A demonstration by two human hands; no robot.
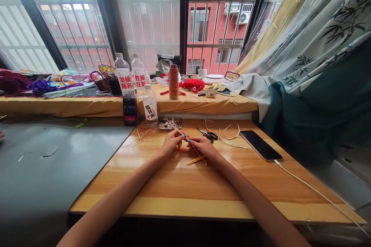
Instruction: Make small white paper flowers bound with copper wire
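Over the wooden table, my left hand (171,142) and my right hand (203,146) are close together, both with fingers pinched. Between them runs a thin white cord (181,132), held by both hands; its tail hangs below my right fingers. Two small blue spots show at the fingertips, and I cannot tell whether they are nails or beads. Fine orange thread (183,149) lies under the hands. Just below my right hand is a flat yellow stick (194,160). Black-handled scissors (209,135) rest beyond my right hand.
A tray of small pieces (169,124) and a water bottle (150,106) stand behind my hands. To the right lie loose white cords (224,139) and a phone (261,145) with a charging cable (310,189). An orange thread spool (174,83) stands on the ledge. Someone's hand (1,136) shows far left.
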